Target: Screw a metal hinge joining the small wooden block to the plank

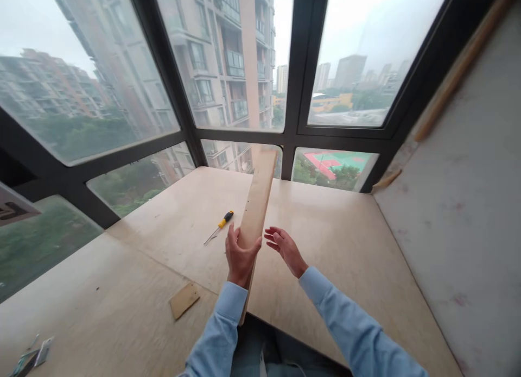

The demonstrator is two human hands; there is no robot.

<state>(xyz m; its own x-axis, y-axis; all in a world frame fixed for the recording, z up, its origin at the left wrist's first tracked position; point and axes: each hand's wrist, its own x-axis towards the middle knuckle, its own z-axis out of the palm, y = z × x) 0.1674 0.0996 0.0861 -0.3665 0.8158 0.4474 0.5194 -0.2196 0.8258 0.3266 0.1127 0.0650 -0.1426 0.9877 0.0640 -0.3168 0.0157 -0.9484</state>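
Observation:
A long, light wooden board (259,195) rises at a slant from near my lap toward the window, with a few small dark holes along its face. My left hand (241,255) grips it around its lower part, thumb on the right edge and fingers on the left. Just right of the board, my right hand (285,247) hovers with fingers apart and nothing in it; a small gap seems to separate it from the wood. Left of the board lies a screwdriver (224,220) with a yellow and black handle, its shaft pointing toward me.
A small brown rectangular piece (184,300) lies on the pale wooden surface (334,236), left of my left arm. Small packets (36,355) sit at the lower left corner. Dark window frames (293,94) bound the far side, and a stained white wall (456,219) stands on the right.

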